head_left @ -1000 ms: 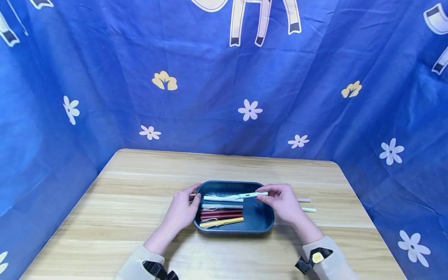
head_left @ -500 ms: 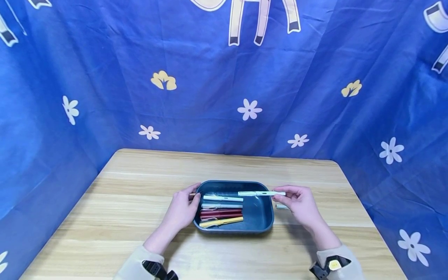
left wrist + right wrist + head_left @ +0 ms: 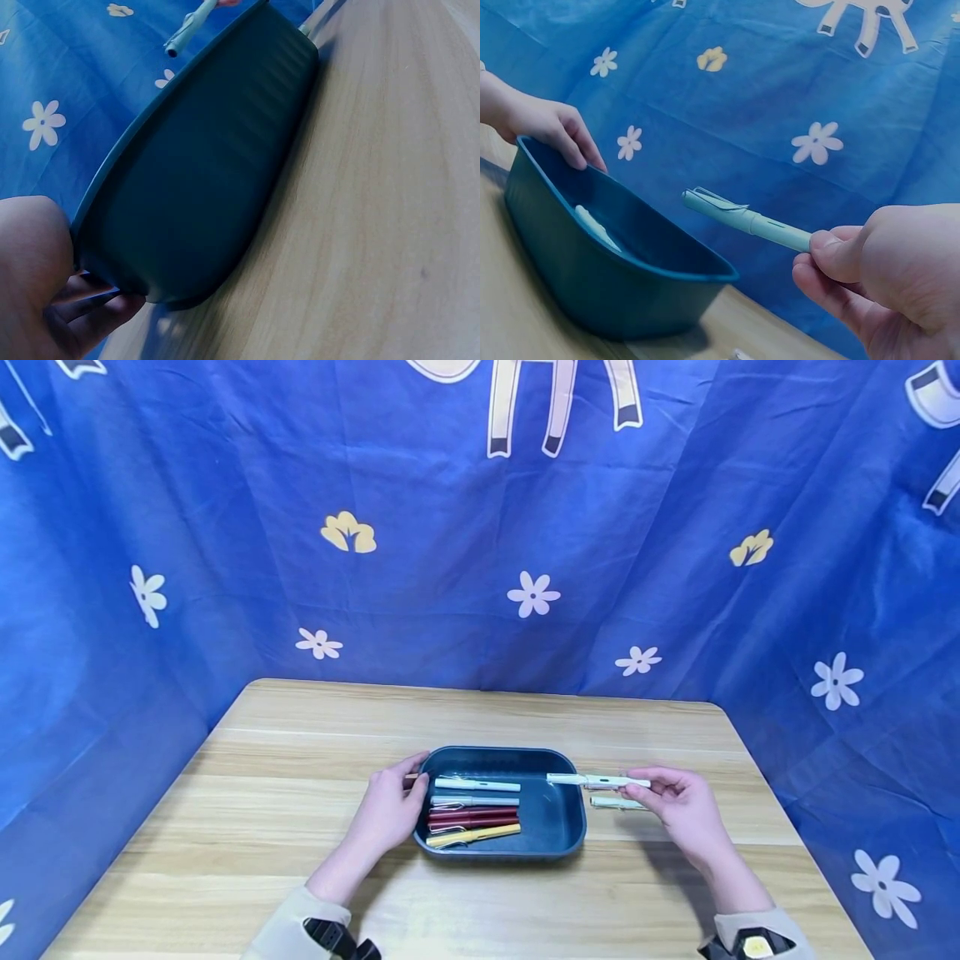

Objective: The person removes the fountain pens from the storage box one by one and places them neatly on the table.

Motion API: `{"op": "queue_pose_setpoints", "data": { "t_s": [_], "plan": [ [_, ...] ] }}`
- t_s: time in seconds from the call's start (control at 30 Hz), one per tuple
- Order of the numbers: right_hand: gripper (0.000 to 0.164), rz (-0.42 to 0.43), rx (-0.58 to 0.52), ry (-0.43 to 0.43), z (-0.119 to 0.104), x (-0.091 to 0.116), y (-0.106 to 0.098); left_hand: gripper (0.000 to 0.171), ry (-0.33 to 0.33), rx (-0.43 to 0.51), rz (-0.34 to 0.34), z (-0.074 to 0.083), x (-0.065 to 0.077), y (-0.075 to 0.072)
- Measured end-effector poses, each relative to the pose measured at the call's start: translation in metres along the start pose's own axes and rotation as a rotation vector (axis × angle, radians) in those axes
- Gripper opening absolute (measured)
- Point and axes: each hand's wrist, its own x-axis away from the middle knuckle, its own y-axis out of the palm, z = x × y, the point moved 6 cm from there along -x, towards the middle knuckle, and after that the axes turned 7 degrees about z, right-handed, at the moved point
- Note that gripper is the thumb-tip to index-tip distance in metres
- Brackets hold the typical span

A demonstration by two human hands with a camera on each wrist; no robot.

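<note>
A dark teal plastic box (image 3: 551, 835) stands on the table. My left hand (image 3: 390, 806) grips its left end, thumb over the rim and fingers against the outer wall (image 3: 172, 187). My right hand (image 3: 678, 806) pinches one end of a pale mint capped pen (image 3: 757, 219) between thumb and fingers. The pen is level, its clip end over the box's right rim. Inside the box lie a whitish pen (image 3: 480, 786), a grey-blue pen (image 3: 480, 802), dark red pens (image 3: 476, 818) and a yellow pen (image 3: 476, 836), roughly parallel.
Another mint pen (image 3: 611, 803) lies on the wooden table (image 3: 480, 910) right of the box, partly behind my right hand. A small brown tip (image 3: 412, 776) shows beside my left hand. Blue patterned cloth (image 3: 450, 635) surrounds the table's back and sides.
My right hand has moved right with the pale mint pen, from above the box to beyond its right rim. The left hand and the box have stayed put.
</note>
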Motion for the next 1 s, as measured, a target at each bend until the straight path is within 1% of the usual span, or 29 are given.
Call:
{"op": "queue_pose_setpoints", "data": {
  "t_s": [0.1, 0.23, 0.43, 0.57, 0.73, 1.0],
  "plan": [
    [0.032, 0.018, -0.032, 0.009, 0.005, 0.004, -0.01, 0.042, 0.001, -0.004, -0.001, 0.001, 0.0, 0.0],
    [0.03, 0.046, -0.068, 0.011, 0.012, 0.009, -0.024, 0.042, 0.0, -0.005, -0.003, 0.0, 0.0, 0.001],
    [0.026, 0.049, -0.078, 0.001, 0.022, 0.014, -0.04, 0.042, 0.002, -0.01, -0.001, -0.001, -0.001, 0.0],
    [0.027, 0.053, -0.08, 0.006, 0.031, 0.017, -0.049, 0.041, 0.004, -0.015, -0.001, -0.001, -0.001, 0.001],
    [0.03, 0.07, -0.062, 0.027, 0.041, 0.019, -0.059, 0.042, 0.003, -0.013, -0.003, -0.002, -0.001, 0.002],
    [0.027, 0.118, 0.008, 0.089, 0.055, 0.024, -0.067, 0.042, 0.013, -0.018, -0.003, -0.002, -0.002, 0.002]
  ]
}}
